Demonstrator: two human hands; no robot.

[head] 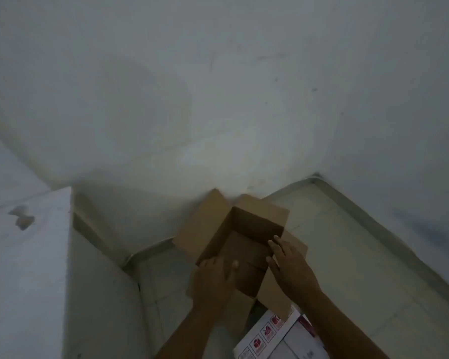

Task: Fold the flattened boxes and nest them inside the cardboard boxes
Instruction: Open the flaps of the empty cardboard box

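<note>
A brown cardboard box (205, 229) stands open on the floor near the wall, with its flaps spread outward. Its dim inside shows folded brown panels at the bottom. My left hand (214, 283) rests on the box's near-left rim, thumb reaching into the opening. On the right rim lies my right hand (290, 265), its fingers apart and pointing into the box. A white flattened box (272, 338) with red handling symbols lies on the floor just in front of the brown box, partly under my right forearm.
A white ledge or counter (26, 255) rises on the left. Plain white walls meet in a corner (315, 176) behind the box. Light floor tiles (347, 255) spread to the right.
</note>
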